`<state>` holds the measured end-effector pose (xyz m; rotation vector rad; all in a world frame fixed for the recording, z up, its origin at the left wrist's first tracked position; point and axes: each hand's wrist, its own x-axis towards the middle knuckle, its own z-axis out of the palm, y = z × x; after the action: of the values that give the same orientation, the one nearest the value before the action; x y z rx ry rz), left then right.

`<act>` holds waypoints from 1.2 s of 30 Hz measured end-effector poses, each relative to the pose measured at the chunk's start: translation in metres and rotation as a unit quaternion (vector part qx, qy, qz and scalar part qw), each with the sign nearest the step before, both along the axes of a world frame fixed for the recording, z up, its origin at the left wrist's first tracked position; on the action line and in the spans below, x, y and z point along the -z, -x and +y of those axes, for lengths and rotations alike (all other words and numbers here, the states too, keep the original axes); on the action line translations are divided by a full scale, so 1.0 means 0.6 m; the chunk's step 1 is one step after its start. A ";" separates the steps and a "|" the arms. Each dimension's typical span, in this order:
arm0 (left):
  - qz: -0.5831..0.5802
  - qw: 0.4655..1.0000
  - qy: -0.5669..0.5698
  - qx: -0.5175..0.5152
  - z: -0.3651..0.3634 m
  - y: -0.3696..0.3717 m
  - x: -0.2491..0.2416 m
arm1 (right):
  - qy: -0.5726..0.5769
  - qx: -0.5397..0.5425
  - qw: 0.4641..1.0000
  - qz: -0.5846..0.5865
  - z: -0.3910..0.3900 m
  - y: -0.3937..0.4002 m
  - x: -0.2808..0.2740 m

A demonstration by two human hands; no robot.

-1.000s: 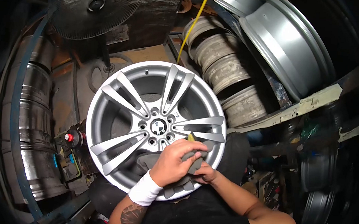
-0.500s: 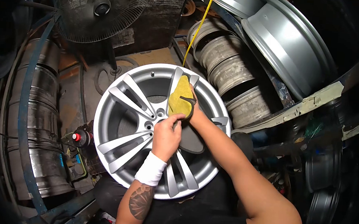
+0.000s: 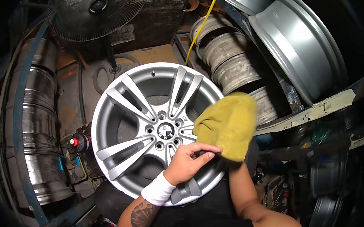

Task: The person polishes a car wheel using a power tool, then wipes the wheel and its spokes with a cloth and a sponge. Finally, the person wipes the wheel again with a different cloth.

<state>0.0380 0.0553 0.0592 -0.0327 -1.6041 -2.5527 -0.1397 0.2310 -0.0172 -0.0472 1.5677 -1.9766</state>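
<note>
A silver alloy wheel rim [image 3: 129, 84] with paired spokes lies face up over my lap. Its round centre cap [image 3: 165, 131] carries a blue and white badge, with bolt holes around it. Over the rim's right side, a yellow cloth [image 3: 232, 121] is raised and spread out. My left hand [image 3: 189, 162], with a white wristband [image 3: 158, 189] below it, pinches the cloth's lower edge between thumb and index finger. Behind the cloth my right hand is hidden, bearing it from below; only the forearm [image 3: 244, 189] shows.
A standing fan [image 3: 97, 7] is at the upper left. Metal barrels [image 3: 45, 163] line the left side behind a blue bar [image 3: 22, 102]. Worn rims [image 3: 232, 53] and a large silver rim [image 3: 296, 45] sit on the right rack. A red-capped bottle [image 3: 78, 142] stands left of the wheel.
The yellow cloth has moved from the upper spokes to the right and opened out, covering my right hand. My left hand has shifted right and down, uncovering the centre cap.
</note>
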 end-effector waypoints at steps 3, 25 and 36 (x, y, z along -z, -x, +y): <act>-0.009 0.995 0.090 -0.050 0.008 -0.019 0.017 | 0.010 0.009 1.000 0.012 -0.025 -0.027 -0.008; 0.066 0.852 0.476 -0.208 -0.061 -0.029 0.005 | -0.151 0.067 0.942 0.291 -0.007 0.300 -0.213; 0.038 0.839 0.510 -0.184 -0.052 -0.023 0.017 | -0.617 -0.393 0.554 0.398 -0.274 0.317 -0.083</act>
<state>0.0521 0.0243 0.0488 0.0670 -2.4197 -1.1777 -0.3300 0.0668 0.0327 -0.9640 2.4722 0.2157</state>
